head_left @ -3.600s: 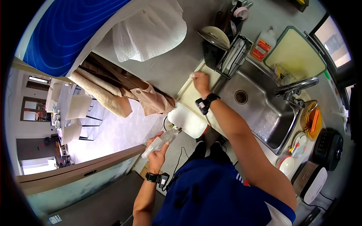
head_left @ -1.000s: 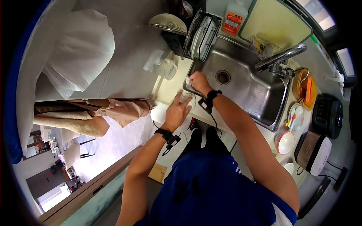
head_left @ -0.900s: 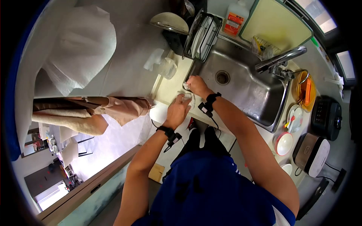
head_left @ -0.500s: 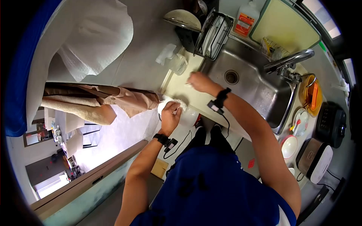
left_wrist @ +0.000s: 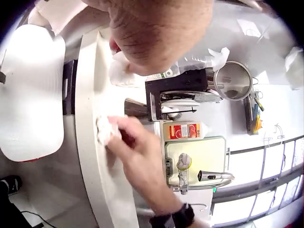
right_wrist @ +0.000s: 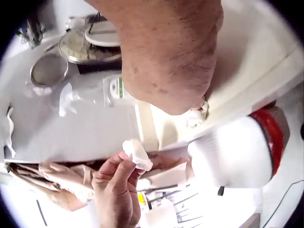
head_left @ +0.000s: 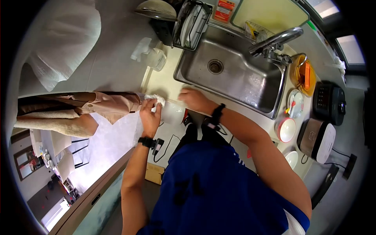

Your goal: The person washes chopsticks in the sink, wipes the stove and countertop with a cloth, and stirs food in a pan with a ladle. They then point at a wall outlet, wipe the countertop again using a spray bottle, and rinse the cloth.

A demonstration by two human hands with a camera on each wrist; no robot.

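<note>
My left hand (head_left: pixel 150 117) pinches a crumpled white tissue (head_left: pixel 157 100) between thumb and fingers beside the counter's left end; the right wrist view shows this wad (right_wrist: pixel 137 153) held up at the fingertips. My right hand (head_left: pixel 196 100) is by the counter's front edge, left of the sink. In the left wrist view its fingers grip a second, smaller white tissue wad (left_wrist: pixel 105 129) low on the pale countertop (left_wrist: pixel 88 166). That wad is mostly hidden by the hand in the head view. A clear spray bottle (head_left: pixel 156 58) stands on the counter against the grey wall.
A steel sink (head_left: pixel 239 102) lies right of my right hand, with a dish rack (head_left: pixel 190 25) behind. A white bin (right_wrist: pixel 228 152) stands below the counter's front edge. Hanging clothes (head_left: pixel 113 103) border the left. Bowls (head_left: pixel 286 129) and a rice cooker (head_left: pixel 329 102) stand at right.
The spray bottle, earlier in my left hand, now stands on the counter. My left hand has picked up a tissue and moved left. My right hand has moved from the sink rim to the front edge.
</note>
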